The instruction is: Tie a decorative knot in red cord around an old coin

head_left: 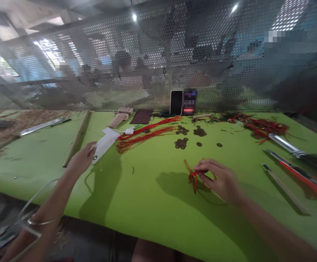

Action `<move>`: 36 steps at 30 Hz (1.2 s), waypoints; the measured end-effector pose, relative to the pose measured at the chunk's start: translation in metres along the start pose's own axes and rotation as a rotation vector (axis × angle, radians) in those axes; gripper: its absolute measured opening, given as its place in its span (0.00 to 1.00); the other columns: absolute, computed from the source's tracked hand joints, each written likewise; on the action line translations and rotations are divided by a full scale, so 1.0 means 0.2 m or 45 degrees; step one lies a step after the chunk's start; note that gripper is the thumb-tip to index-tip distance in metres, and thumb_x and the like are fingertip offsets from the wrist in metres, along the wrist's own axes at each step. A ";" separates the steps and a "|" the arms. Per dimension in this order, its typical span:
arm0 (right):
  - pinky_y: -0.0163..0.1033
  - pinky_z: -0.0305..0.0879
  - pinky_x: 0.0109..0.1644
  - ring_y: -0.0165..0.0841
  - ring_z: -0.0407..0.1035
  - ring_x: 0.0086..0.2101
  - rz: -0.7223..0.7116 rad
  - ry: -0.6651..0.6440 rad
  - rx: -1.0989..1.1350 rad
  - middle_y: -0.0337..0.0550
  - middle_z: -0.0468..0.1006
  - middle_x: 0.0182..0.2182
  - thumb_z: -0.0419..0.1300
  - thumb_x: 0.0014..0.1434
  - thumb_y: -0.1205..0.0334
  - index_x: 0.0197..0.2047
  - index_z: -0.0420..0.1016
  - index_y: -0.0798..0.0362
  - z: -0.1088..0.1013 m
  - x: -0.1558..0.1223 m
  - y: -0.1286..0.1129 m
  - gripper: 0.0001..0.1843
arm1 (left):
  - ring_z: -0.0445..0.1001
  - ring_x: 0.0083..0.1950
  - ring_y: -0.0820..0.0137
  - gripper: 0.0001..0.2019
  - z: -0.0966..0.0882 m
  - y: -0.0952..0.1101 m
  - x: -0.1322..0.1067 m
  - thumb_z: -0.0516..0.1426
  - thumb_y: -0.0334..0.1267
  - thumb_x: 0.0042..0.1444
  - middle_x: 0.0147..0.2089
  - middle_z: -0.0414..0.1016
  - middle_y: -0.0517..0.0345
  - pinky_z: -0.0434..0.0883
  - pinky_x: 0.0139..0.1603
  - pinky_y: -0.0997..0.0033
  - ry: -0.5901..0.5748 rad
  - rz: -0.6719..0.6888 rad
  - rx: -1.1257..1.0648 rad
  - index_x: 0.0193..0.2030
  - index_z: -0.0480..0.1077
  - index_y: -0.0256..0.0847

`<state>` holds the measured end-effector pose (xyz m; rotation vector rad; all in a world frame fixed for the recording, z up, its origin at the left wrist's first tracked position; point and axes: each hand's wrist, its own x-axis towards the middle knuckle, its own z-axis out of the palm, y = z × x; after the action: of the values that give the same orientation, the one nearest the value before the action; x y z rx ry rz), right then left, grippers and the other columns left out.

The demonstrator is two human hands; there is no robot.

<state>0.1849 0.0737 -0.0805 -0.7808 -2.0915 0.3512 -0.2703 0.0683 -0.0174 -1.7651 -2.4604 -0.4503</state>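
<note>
My right hand [218, 178] rests on the green table [153, 196] and pinches a knotted piece of red cord [193, 177] between its fingertips. My left hand [81, 159] reaches out to the left and holds a white folded paper piece [105, 143] with a small dark coin at its near end. A bundle of loose red cords [144, 136] lies just beyond the paper. Small piles of dark round coins [181, 142] sit in the middle of the table, between the cords and my right hand.
A wooden stick [78, 138] lies left of my left hand. A phone [176, 102] leans on the perforated metal screen [158, 65]. At the right lie a red-handled knife [297, 171], a metal tool [285, 143], a ruler [284, 187] and a red cord pile [262, 126].
</note>
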 end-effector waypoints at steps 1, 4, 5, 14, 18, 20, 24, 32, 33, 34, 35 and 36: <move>0.40 0.75 0.37 0.33 0.74 0.35 0.009 -0.003 0.013 0.45 0.77 0.35 0.57 0.57 0.70 0.39 0.73 0.53 0.00 0.00 0.00 0.07 | 0.73 0.42 0.61 0.25 0.00 0.03 -0.02 0.38 0.49 0.63 0.43 0.74 0.51 0.65 0.41 0.68 -0.010 0.029 0.096 0.57 0.60 0.35; 0.40 0.75 0.37 0.32 0.73 0.34 0.027 0.009 0.038 0.45 0.77 0.34 0.58 0.56 0.70 0.38 0.74 0.54 0.01 0.01 0.00 0.06 | 0.72 0.43 0.58 0.25 0.03 0.09 -0.07 0.33 0.47 0.64 0.51 0.69 0.46 0.65 0.42 0.64 -0.005 0.082 0.307 0.59 0.54 0.36; 0.40 0.75 0.37 0.32 0.73 0.34 0.031 0.018 0.043 0.45 0.77 0.34 0.59 0.56 0.70 0.37 0.74 0.55 0.01 0.01 0.00 0.06 | 0.72 0.43 0.58 0.24 0.05 0.11 -0.08 0.33 0.47 0.64 0.54 0.68 0.46 0.65 0.42 0.64 0.005 0.102 0.338 0.60 0.54 0.37; 0.38 0.73 0.38 0.31 0.72 0.34 0.033 0.096 0.074 0.44 0.77 0.33 0.60 0.53 0.73 0.37 0.74 0.55 0.03 0.04 -0.01 0.07 | 0.65 0.56 0.55 0.17 0.20 0.20 -0.08 0.40 0.34 0.61 0.55 0.66 0.43 0.61 0.55 0.54 0.132 0.442 0.253 0.52 0.62 0.34; 0.38 0.73 0.37 0.31 0.72 0.33 0.002 0.146 0.103 0.44 0.77 0.33 0.59 0.56 0.71 0.37 0.74 0.54 0.03 0.04 -0.01 0.06 | 0.67 0.54 0.61 0.12 0.24 0.60 -0.23 0.49 0.41 0.59 0.51 0.71 0.52 0.61 0.57 0.58 -0.221 0.772 -0.373 0.45 0.68 0.43; 0.38 0.73 0.38 0.31 0.71 0.34 -0.020 0.155 0.113 0.44 0.77 0.34 0.59 0.56 0.70 0.38 0.74 0.53 0.03 0.04 -0.02 0.07 | 0.66 0.55 0.65 0.13 0.24 0.85 -0.33 0.47 0.40 0.60 0.54 0.69 0.56 0.59 0.59 0.61 -0.503 0.868 -0.705 0.50 0.67 0.48; 0.38 0.71 0.40 0.32 0.70 0.37 -0.062 0.199 0.106 0.44 0.75 0.36 0.58 0.57 0.69 0.40 0.74 0.52 0.00 0.05 -0.02 0.08 | 0.68 0.51 0.66 0.13 0.25 1.24 -0.39 0.47 0.41 0.61 0.48 0.71 0.54 0.64 0.54 0.63 -0.950 0.859 -1.265 0.47 0.67 0.44; 0.34 0.69 0.35 0.31 0.69 0.35 -0.042 0.171 -0.011 0.45 0.73 0.35 0.58 0.57 0.68 0.39 0.74 0.54 -0.05 0.06 0.00 0.06 | 0.69 0.40 0.68 0.12 0.32 1.29 -0.35 0.54 0.43 0.57 0.39 0.71 0.54 0.66 0.43 0.68 -1.409 0.607 -1.622 0.44 0.68 0.39; 0.34 0.69 0.35 0.31 0.69 0.35 -0.038 0.152 -0.022 0.45 0.73 0.35 0.58 0.57 0.69 0.38 0.74 0.54 -0.05 0.06 0.00 0.06 | 0.69 0.39 0.69 0.12 0.32 1.28 -0.35 0.55 0.43 0.56 0.39 0.71 0.54 0.65 0.41 0.69 -1.439 0.603 -1.596 0.44 0.68 0.39; 0.34 0.69 0.35 0.31 0.69 0.35 -0.027 0.130 -0.026 0.44 0.73 0.35 0.58 0.57 0.69 0.38 0.74 0.54 -0.04 0.06 0.00 0.06 | 0.68 0.38 0.70 0.13 0.32 1.27 -0.36 0.55 0.43 0.55 0.38 0.71 0.55 0.65 0.38 0.70 -1.448 0.596 -1.568 0.44 0.67 0.39; 0.34 0.69 0.36 0.31 0.69 0.35 -0.007 0.105 -0.023 0.44 0.73 0.35 0.58 0.57 0.68 0.38 0.74 0.54 -0.04 0.06 0.00 0.06 | 0.68 0.37 0.70 0.13 0.32 1.27 -0.36 0.55 0.44 0.55 0.38 0.70 0.55 0.64 0.36 0.71 -1.434 0.592 -1.536 0.44 0.67 0.40; 0.35 0.68 0.37 0.31 0.69 0.35 0.021 0.081 -0.018 0.44 0.73 0.35 0.58 0.57 0.69 0.38 0.74 0.54 -0.04 0.06 0.00 0.06 | 0.67 0.37 0.70 0.13 0.33 1.27 -0.37 0.55 0.44 0.55 0.38 0.71 0.55 0.63 0.35 0.72 -1.402 0.596 -1.498 0.43 0.68 0.40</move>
<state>0.1863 0.0811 -0.0693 -0.8076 -2.0309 0.3170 -0.0015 0.0941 -0.0487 -3.7699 -2.1058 -1.3303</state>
